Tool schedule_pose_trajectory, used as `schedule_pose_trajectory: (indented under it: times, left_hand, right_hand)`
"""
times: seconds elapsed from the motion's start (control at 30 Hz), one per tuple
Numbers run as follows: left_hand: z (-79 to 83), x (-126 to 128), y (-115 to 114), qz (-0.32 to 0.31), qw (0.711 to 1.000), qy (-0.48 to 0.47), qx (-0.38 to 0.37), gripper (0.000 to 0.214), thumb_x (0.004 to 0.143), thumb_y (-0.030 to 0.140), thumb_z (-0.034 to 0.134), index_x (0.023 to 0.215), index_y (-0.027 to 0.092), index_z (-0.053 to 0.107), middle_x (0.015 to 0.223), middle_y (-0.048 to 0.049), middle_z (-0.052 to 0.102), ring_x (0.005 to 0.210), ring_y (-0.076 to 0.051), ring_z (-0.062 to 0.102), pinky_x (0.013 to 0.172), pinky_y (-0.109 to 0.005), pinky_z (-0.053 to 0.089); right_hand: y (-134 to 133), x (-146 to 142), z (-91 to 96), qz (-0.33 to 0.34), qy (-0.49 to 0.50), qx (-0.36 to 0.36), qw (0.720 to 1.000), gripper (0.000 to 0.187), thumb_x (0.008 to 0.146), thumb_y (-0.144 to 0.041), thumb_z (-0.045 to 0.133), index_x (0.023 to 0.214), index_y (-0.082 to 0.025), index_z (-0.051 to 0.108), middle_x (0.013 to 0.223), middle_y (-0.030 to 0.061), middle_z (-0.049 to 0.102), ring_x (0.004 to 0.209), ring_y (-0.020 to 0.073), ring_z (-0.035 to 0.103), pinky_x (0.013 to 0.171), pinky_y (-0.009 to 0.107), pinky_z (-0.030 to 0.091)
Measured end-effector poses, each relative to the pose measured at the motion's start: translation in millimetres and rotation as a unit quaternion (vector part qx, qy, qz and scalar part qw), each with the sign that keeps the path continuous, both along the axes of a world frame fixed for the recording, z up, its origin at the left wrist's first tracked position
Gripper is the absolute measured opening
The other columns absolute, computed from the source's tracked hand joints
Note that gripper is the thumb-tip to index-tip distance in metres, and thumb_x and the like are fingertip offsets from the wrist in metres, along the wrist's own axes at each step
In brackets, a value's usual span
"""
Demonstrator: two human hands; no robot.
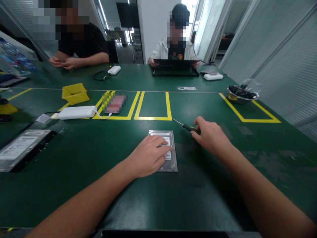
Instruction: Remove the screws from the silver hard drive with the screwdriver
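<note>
On my far left, clear bottles (17,59) stand towards the back of the green tabletop (49,185), and nearer me lies another drive (23,145), silver with a white label. Next comes a yellow bin (75,93), with a white pack (78,113) just in front of it; its pale cable runs to a pink thing (116,104) (too blurred for me to name). Behind these, someone in black (85,41) rests both forearms at the far edge.

In front of me, my left hand (148,153) lies palm down on the drive (174,158), fingers laid loosely over its label, not clasped round anything. The drive sits flat, just on my side of the yellow tape (153,118). Across from me, someone in white (160,49) holds a black panel (175,71).

My right hand (209,134) grips a screwdriver (189,128) by its dark handle, the shaft pointing left, its tip near a tape corner. Farther right, a bowl (241,99) holds dark things.
</note>
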State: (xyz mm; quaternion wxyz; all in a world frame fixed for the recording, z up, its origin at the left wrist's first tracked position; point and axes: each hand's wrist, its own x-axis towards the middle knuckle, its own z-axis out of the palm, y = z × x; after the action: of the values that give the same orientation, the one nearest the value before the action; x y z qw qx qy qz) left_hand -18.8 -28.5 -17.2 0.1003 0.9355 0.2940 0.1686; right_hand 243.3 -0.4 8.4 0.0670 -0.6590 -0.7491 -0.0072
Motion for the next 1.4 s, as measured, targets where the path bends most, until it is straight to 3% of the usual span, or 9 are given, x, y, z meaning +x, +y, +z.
schedule_pose_trajectory:
  times: [0.3, 0.63, 0.77, 0.93, 1.1, 1.2, 1.27, 1.33, 1.4]
  left_hand:
    - [1.1, 0, 0, -0.002, 1.000, -0.005, 0.000, 0.035, 0.095, 0.019, 0.046, 0.125, 0.020, 0.064, 0.117, -0.0098, 0.061, 0.109, -0.026, 0.054, 0.096, -0.047, 0.043]
    - [-1.3, 0, 1, -0.004, 1.000, -0.007, -0.004, 0.035, 0.095, 0.019, 0.045, 0.126, 0.020, 0.062, 0.118, -0.0096, 0.061, 0.109, -0.027, 0.053, 0.096, -0.047, 0.042]
    - [-0.6, 0, 0, -0.004, 1.000, -0.009, -0.004, 0.035, 0.095, 0.018, 0.045, 0.125, 0.020, 0.063, 0.117, -0.0098, 0.061, 0.109, -0.027, 0.053, 0.096, -0.047, 0.042]
    - [-1.1, 0, 0, -0.007, 1.000, -0.013, 0.000, 0.035, 0.095, 0.019, 0.045, 0.125, 0.020, 0.063, 0.117, -0.0099, 0.061, 0.109, -0.027, 0.054, 0.095, -0.047, 0.042]
    - [-0.2, 0, 0, -0.006, 1.000, -0.011, -0.002, 0.035, 0.095, 0.018, 0.045, 0.125, 0.020, 0.063, 0.117, -0.0097, 0.061, 0.108, -0.026, 0.054, 0.095, -0.047, 0.042]
    - [0.4, 0, 0, -0.004, 1.000, -0.006, -0.002, 0.035, 0.095, 0.019, 0.046, 0.126, 0.020, 0.063, 0.117, -0.0095, 0.061, 0.109, -0.026, 0.053, 0.096, -0.047, 0.042]
    - [0.3, 0, 0, -0.003, 1.000, -0.006, 0.001, 0.035, 0.095, 0.019, 0.046, 0.126, 0.020, 0.063, 0.117, -0.0095, 0.061, 0.109, -0.027, 0.053, 0.096, -0.047, 0.042]
    - [-0.2, 0, 0, -0.003, 1.000, -0.009, 0.003, 0.035, 0.095, 0.019, 0.046, 0.125, 0.020, 0.063, 0.116, -0.0095, 0.061, 0.108, -0.027, 0.054, 0.095, -0.047, 0.043]
    - [-0.8, 0, 1, -0.004, 1.000, -0.011, 0.004, 0.034, 0.095, 0.019, 0.045, 0.125, 0.020, 0.063, 0.116, -0.0096, 0.061, 0.108, -0.026, 0.054, 0.095, -0.047, 0.043]
  right_hand:
    - [6, 14, -23.4, 0.007, 0.013, -0.015, 1.000, 0.022, 0.091, -0.029, 0.050, 0.109, -0.018, 0.052, 0.106, 0.0118, 0.065, 0.095, 0.0261, 0.062, 0.074, 0.034, 0.044]
    - [7, 29, -21.1, 0.010, 0.046, -0.016, 0.999, 0.016, 0.089, -0.030, 0.051, 0.096, -0.018, 0.060, 0.091, 0.0074, 0.065, 0.081, 0.0210, 0.060, 0.073, 0.034, 0.045]
    - [8, 35, -20.2, -0.003, 0.053, -0.001, 0.999, 0.025, 0.091, -0.034, 0.052, 0.105, -0.016, 0.061, 0.101, 0.0105, 0.064, 0.084, 0.0217, 0.061, 0.078, 0.036, 0.047]
    - [8, 43, -12.7, -0.008, 0.069, -0.018, 0.997, 0.031, 0.092, -0.039, 0.053, 0.108, -0.015, 0.063, 0.102, 0.0110, 0.067, 0.087, 0.0234, 0.063, 0.077, 0.037, 0.049]
    - [-13, 55, 15.0, -0.001, 0.067, -0.054, 0.996, 0.033, 0.090, -0.041, 0.057, 0.111, -0.017, 0.066, 0.104, 0.0117, 0.069, 0.091, 0.0254, 0.065, 0.080, 0.038, 0.050]
    - [-32, 85, 27.3, -0.009, 0.058, -0.050, 0.997, 0.041, 0.096, -0.040, 0.044, 0.119, -0.012, 0.064, 0.107, 0.0182, 0.069, 0.092, 0.0276, 0.065, 0.083, 0.042, 0.049]
    - [-41, 121, 24.4, -0.030, 0.030, -0.030, 0.999, 0.043, 0.095, -0.044, 0.046, 0.115, -0.013, 0.067, 0.110, 0.0200, 0.069, 0.090, 0.0285, 0.065, 0.083, 0.043, 0.047]
    - [-46, 165, 13.0, -0.112, 0.020, 0.048, 0.992, 0.029, 0.082, -0.045, 0.060, 0.093, -0.022, 0.074, 0.097, 0.0171, 0.072, 0.078, 0.0274, 0.065, 0.075, 0.044, 0.045]
    - [-51, 209, -1.8, -0.177, 0.018, 0.104, 0.978, 0.017, 0.068, -0.039, 0.064, 0.062, -0.023, 0.067, 0.071, 0.0202, 0.067, 0.055, 0.0264, 0.058, 0.060, 0.047, 0.039]
